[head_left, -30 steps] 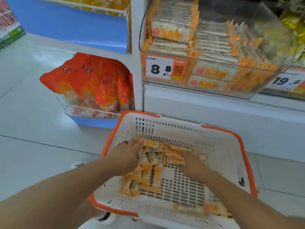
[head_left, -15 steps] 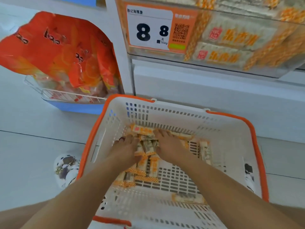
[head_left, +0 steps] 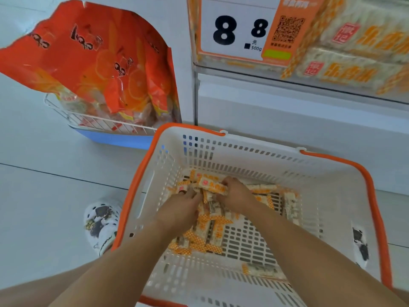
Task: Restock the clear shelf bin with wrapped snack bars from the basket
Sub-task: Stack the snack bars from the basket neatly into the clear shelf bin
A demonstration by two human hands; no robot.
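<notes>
Both hands deep in the basket [head_left: 332,173]: left hand [head_left: 179,211] and right hand [head_left: 238,196] curl round the bars [head_left: 208,231] heaped left of centre; the bin [head_left: 309,69] sits above, price tag [head_left: 239,27] up front.

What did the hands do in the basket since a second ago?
The left hand and right hand slid together, bunching the snack bars between them; they were apart on the pile before. The camera dipped closer. The basket, the bar near its front edge and the price tag stayed put.
</notes>
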